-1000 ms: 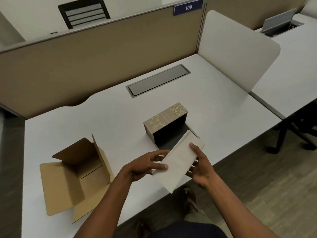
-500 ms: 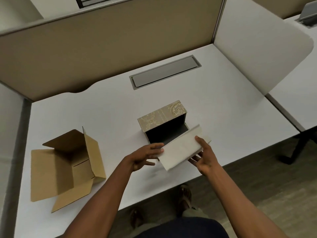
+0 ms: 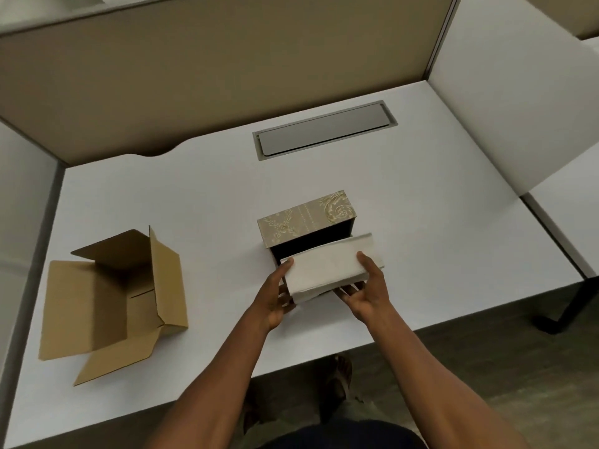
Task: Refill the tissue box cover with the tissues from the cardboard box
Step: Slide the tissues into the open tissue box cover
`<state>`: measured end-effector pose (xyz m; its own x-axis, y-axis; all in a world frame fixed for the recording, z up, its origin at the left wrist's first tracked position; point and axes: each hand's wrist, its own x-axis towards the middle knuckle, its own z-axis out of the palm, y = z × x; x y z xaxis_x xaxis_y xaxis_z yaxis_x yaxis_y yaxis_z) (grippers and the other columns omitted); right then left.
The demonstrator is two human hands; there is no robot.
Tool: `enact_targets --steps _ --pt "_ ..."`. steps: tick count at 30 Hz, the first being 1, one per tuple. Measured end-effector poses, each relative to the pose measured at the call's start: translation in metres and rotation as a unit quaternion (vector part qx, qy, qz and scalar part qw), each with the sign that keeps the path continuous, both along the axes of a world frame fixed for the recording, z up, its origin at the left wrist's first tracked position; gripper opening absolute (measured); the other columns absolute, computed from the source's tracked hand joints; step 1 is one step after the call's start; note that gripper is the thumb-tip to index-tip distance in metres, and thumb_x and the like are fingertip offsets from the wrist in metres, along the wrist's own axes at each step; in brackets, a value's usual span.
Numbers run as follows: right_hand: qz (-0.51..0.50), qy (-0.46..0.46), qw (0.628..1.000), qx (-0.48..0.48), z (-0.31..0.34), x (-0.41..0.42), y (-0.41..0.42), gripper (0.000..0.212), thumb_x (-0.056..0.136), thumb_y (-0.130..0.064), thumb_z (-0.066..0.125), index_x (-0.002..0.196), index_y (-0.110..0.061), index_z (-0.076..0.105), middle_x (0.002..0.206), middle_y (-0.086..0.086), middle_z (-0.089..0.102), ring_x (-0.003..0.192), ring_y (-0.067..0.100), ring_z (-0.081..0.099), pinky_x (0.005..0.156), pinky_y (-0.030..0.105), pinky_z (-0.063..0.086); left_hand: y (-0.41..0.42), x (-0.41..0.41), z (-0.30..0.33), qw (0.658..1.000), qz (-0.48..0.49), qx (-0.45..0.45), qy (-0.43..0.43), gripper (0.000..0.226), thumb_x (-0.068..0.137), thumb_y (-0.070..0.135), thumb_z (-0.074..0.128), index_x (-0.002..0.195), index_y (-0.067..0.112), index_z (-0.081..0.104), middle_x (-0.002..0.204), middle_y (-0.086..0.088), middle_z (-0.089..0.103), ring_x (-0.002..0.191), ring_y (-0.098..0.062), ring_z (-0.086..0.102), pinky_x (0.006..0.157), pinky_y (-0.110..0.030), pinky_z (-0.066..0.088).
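Observation:
A gold patterned tissue box cover [image 3: 306, 217] lies on its side on the white desk [image 3: 194, 189], its dark open side facing me. A white stack of tissues [image 3: 327, 265] sits level right in front of that opening. My left hand [image 3: 275, 296] grips its left end. My right hand [image 3: 368, 288] grips its right end, thumb on top. The brown cardboard box [image 3: 110, 303] lies open on the left of the desk, and I see nothing inside it.
A grey cable hatch [image 3: 324, 131] is set into the desk behind the cover. A tan partition [image 3: 210, 59] closes the back and a white divider [image 3: 518, 92] the right side. The desk's front edge runs just under my forearms.
The tissue stack has turned from a slant to level and moved up to the cover's opening. Both hands kept hold of it. The camera has tilted further down.

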<state>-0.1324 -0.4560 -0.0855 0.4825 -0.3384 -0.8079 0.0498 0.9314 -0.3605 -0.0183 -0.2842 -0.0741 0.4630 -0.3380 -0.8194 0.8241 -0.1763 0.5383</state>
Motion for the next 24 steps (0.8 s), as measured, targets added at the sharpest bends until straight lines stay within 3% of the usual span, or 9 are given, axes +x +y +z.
enact_targets --steps 4,6,8,10,12,14,17,20,24 --pt "0.013 -0.018 1.000 0.021 -0.007 -0.002 -0.007 0.066 0.073 -0.028 0.088 0.131 -0.014 0.059 0.130 0.021 0.064 0.117 0.041 0.065 0.087 0.056 0.061 -0.002 0.001 -0.002 0.999 0.010 -0.039 0.003 0.072 0.057 0.060 0.085 0.119 0.028 0.069 0.116 -0.013 0.070 0.109 -0.032 0.065 0.093 -0.043 0.056" --pt "0.034 -0.021 0.999 0.016 -0.009 -0.002 -0.013 0.062 0.075 -0.027 0.086 0.129 -0.014 0.060 0.129 0.021 0.065 0.117 0.040 0.065 0.089 0.057 0.060 -0.003 0.002 -0.003 0.998 0.019 -0.053 -0.001 0.074 0.054 0.057 0.086 0.118 0.025 0.069 0.115 -0.012 0.070 0.104 -0.030 0.066 0.081 -0.040 0.061" --pt "0.055 -0.024 0.998 0.011 -0.011 -0.001 -0.019 0.057 0.076 -0.025 0.085 0.126 -0.014 0.061 0.129 0.021 0.065 0.117 0.041 0.065 0.092 0.060 0.058 -0.005 0.003 -0.002 0.998 0.034 -0.044 -0.012 0.072 0.052 0.055 0.086 0.112 0.020 0.066 0.107 -0.009 0.068 0.083 -0.024 0.064 0.059 -0.030 0.053" --pt "0.061 -0.028 0.998 0.016 -0.012 0.001 -0.023 0.058 0.075 -0.023 0.085 0.127 -0.013 0.060 0.130 0.021 0.064 0.118 0.041 0.064 0.091 0.061 0.058 -0.005 0.004 -0.004 0.998 0.038 -0.037 -0.013 0.075 0.048 0.056 0.088 0.109 0.020 0.064 0.097 -0.007 0.067 0.063 -0.016 0.058 0.057 -0.028 0.044" --pt "0.051 -0.035 0.998 0.029 -0.013 0.002 -0.025 0.062 0.074 -0.023 0.087 0.128 -0.011 0.060 0.129 0.022 0.064 0.117 0.042 0.065 0.086 0.060 0.060 -0.004 0.003 -0.008 0.998 0.016 -0.055 -0.018 0.082 0.047 0.064 0.090 0.115 0.023 0.069 0.089 -0.002 0.072 0.055 -0.012 0.059 0.059 -0.027 0.046" --pt "0.043 -0.043 0.997 0.041 -0.013 0.004 -0.025 0.065 0.074 -0.024 0.088 0.130 -0.008 0.060 0.126 0.022 0.066 0.116 0.041 0.066 0.081 0.056 0.061 -0.004 0.001 -0.008 0.996 0.005 -0.085 -0.019 0.074 0.055 0.068 0.086 0.118 0.031 0.072 0.102 -0.001 0.077 0.074 -0.014 0.070 0.058 -0.025 0.052" --pt "0.046 -0.042 0.997 0.040 -0.013 0.007 -0.025 0.066 0.074 -0.024 0.088 0.131 -0.008 0.060 0.125 0.021 0.067 0.114 0.041 0.066 0.078 0.054 0.061 -0.006 0.001 -0.005 0.993 -0.011 -0.110 -0.043 0.046 0.067 0.064 0.080 0.106 0.039 0.080 0.115 0.001 0.077 0.100 -0.016 0.075 0.070 -0.024 0.059" --pt "0.042 -0.036 0.998 0.034 -0.014 0.011 -0.025 0.065 0.075 -0.022 0.087 0.132 -0.010 0.059 0.127 0.022 0.066 0.115 0.041 0.066 0.077 0.056 0.061 -0.007 0.002 -0.005 0.992 -0.018 -0.102 -0.073 0.049 0.064 0.064 0.084 0.106 0.040 0.079 0.111 0.005 0.078 0.097 -0.010 0.075 0.073 -0.023 0.059" --pt "0.041 -0.034 0.998 0.031 -0.015 0.016 -0.024 0.063 0.076 -0.020 0.085 0.132 -0.011 0.059 0.126 0.022 0.066 0.113 0.042 0.066 0.079 0.061 0.061 -0.006 0.005 -0.012 0.996 0.026 -0.059 -0.054 0.044 0.069 0.061 0.079 0.104 0.033 0.079 0.098 0.002 0.080 0.090 -0.017 0.076 0.067 -0.028 0.060"
